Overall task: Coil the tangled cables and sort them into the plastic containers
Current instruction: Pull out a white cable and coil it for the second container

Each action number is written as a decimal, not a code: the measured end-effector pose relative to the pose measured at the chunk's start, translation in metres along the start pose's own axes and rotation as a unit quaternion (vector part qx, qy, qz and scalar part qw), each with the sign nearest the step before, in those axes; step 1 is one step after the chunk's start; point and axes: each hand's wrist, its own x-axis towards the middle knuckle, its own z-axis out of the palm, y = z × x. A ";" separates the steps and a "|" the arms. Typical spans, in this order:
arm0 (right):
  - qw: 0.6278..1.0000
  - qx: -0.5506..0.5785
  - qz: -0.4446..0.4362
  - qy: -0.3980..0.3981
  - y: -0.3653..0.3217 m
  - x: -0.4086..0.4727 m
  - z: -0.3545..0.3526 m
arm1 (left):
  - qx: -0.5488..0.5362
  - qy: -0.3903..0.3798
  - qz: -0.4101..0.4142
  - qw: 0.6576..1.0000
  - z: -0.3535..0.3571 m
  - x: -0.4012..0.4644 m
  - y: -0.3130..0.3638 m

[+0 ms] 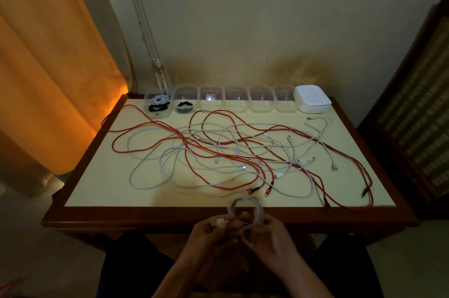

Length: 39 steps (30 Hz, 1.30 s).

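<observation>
While both hands work at the near table edge, a small white cable coil (245, 210) sits between them. Left hand (213, 232) has fingers curled, pinching the coil's white plug end at its 9 o'clock side. Right hand (269, 237) is curled around the coil's 4 o'clock side, strands running through the fingers. The coil stands roughly upright, its top arc over the wooden table rim (170, 216). It's blurred, so I can't count the turns.

Surface: pale yellow table top (97, 188) with a dark wood border. The tangle of red cables (194, 149) and white cables (155, 176) spreads over most of it, crossing each other many times. One red loop reaches 10 o'clock near the table's far-left corner; other red ends hang over the near edge at 4 o'clock.

At 12 o'clock, along the far edge, stands a row of six clear containers (235, 100). The leftmost container (159, 105) holds a white coil and a black coil. The second container (184, 103) holds a black coil. The other four show nothing inside. A stack of white lids (312, 98) sits just beside the row's right end, at 1 o'clock.

Room: dim. Orange curtain (48, 66) at 9 to 10 o'clock, lit from behind. Plain wall (243, 18) at 12. Dark wood furniture with a woven panel (418, 103) at 3 o'clock.
</observation>
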 end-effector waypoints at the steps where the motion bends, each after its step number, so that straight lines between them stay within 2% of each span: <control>1: 1.000 0.023 0.014 -0.013 -0.002 0.001 -0.003 | 0.014 0.019 0.008 1.000 0.002 0.001 -0.001; 3: 0.998 0.014 0.018 -0.057 -0.003 0.000 -0.004 | 0.050 0.053 0.010 0.997 0.006 0.002 -0.002; 6: 0.990 -0.094 0.021 -0.100 -0.001 0.000 -0.002 | 0.087 0.114 0.006 0.990 0.006 0.007 -0.002; 10: 0.954 -0.284 -0.079 -0.062 0.006 0.004 -0.003 | 0.045 0.194 -0.026 0.980 0.002 0.014 -0.005; 12: 0.932 -0.338 -0.122 -0.047 0.012 0.001 0.001 | -0.004 0.217 -0.047 0.975 0.003 0.015 -0.005; 15: 0.921 -0.357 -0.149 -0.040 0.020 0.000 0.005 | -0.046 0.235 -0.076 0.968 -0.001 0.019 -0.003; 18: 0.918 -0.356 -0.160 -0.067 0.015 -0.006 0.007 | -0.068 0.216 -0.090 0.970 -0.007 0.022 -0.001; 20: 0.921 -0.339 -0.168 -0.090 0.011 -0.010 0.008 | -0.102 0.169 -0.109 0.974 -0.008 0.021 0.002; 22: 0.926 -0.325 -0.169 -0.088 0.007 -0.009 0.006 | -0.115 0.111 -0.133 0.978 -0.005 0.019 0.007; 24: 0.921 -0.346 -0.170 -0.057 0.004 -0.003 0.002 | -0.072 0.086 -0.138 0.984 -0.003 0.020 0.010; 27: 0.883 -0.431 -0.185 -0.024 0.002 0.007 -0.001 | 0.028 0.074 -0.128 0.989 -0.001 0.029 0.007; 31: 0.802 -0.529 -0.277 0.002 0.003 0.017 -0.002 | 0.068 0.038 -0.142 0.987 0.004 0.037 0.011; 35: 0.790 -0.548 -0.273 0.003 -0.006 0.018 0.001 | 0.102 0.036 -0.127 0.986 0.004 0.043 0.011; 39: 0.780 -0.558 -0.283 -0.020 -0.014 0.016 0.013 | 0.078 0.057 -0.101 0.990 0.004 0.052 0.013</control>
